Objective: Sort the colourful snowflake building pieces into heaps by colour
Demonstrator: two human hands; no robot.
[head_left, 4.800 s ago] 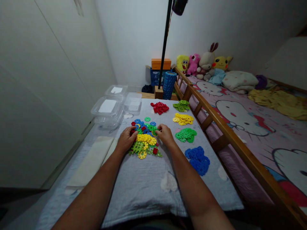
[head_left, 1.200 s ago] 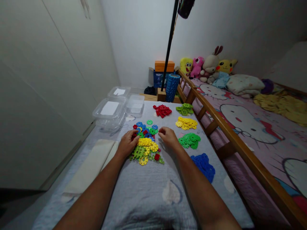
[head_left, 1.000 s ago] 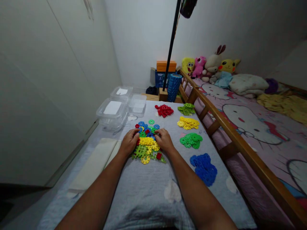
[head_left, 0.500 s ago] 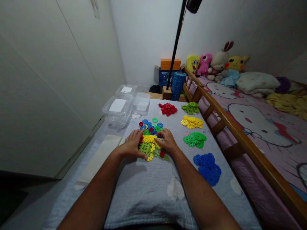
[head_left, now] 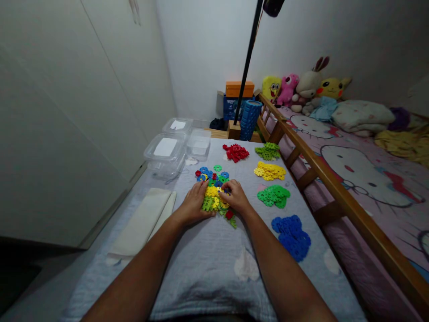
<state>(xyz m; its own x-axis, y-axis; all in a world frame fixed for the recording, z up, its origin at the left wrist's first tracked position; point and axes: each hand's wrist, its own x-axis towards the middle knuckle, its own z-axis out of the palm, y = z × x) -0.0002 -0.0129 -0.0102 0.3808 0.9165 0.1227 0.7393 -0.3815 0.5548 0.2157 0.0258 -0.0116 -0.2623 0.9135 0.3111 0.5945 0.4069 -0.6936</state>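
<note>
A mixed heap of plastic snowflake pieces [head_left: 212, 191] in yellow, blue, green and red lies on the cloth between my two hands. Against its left side rests my left hand [head_left: 195, 203], open, with the fingers stretched forward and the thumb along the near edge. My right hand [head_left: 237, 197] is at the heap's right side, fingers curved and the thumb apart from the forefinger. A bit of blue shows in that gap; no piece is clearly gripped. Near my right wrist lies a red piece [head_left: 229, 214] among lime-green ones.
Sorted piles line the right: red [head_left: 236, 152], lime-green [head_left: 267, 151], yellow [head_left: 270, 171], green [head_left: 274, 196] and blue [head_left: 291, 237]. Lidded clear boxes [head_left: 164, 148] stand back left, with folded pale cloth [head_left: 142, 221] nearer. A wooden bed rail [head_left: 313, 172] borders the right.
My left hand has slid right, pushing the heap's left side inward so it is more compact. My right hand stays beside the heap. The sorted piles look the same.
</note>
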